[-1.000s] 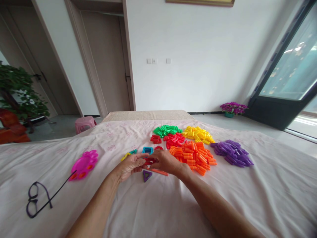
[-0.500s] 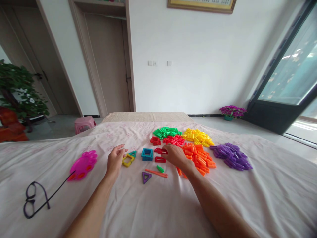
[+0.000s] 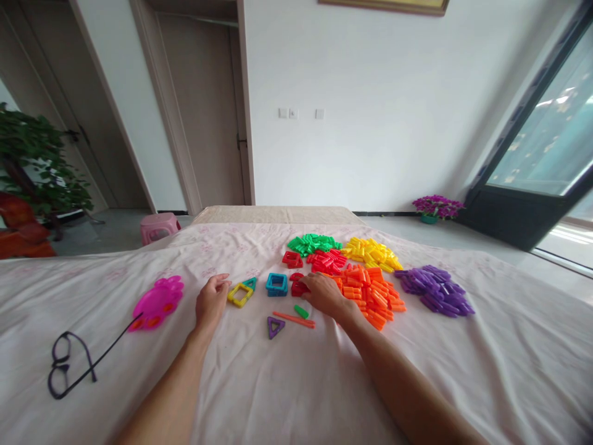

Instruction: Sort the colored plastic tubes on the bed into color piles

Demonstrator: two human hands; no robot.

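Forearms [image 3: 173,377] angle inward — our left hand [image 3: 212,303], fingers loosely apart, sits beside yellow square [image 3: 235,301]; our right hand [image 3: 323,293], palm down, partly covers red pieces [image 3: 296,288] near blue squares [image 3: 277,292] — finger grip we can't tell.

Location: domestic room; indicators: interior door [image 3: 201,117], pink stool [image 3: 160,227], leafy houseplant [image 3: 39,164], framed wall picture [image 3: 389,7], flower-patterned cloth [image 3: 259,389].

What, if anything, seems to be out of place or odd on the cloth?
Two things, perhaps: a green piece lies beside a thin orange piece, away from the green pile; and black glasses, unlike the colourful pieces around, lie unfolded, one arm reaching over the edge of the pink tray.
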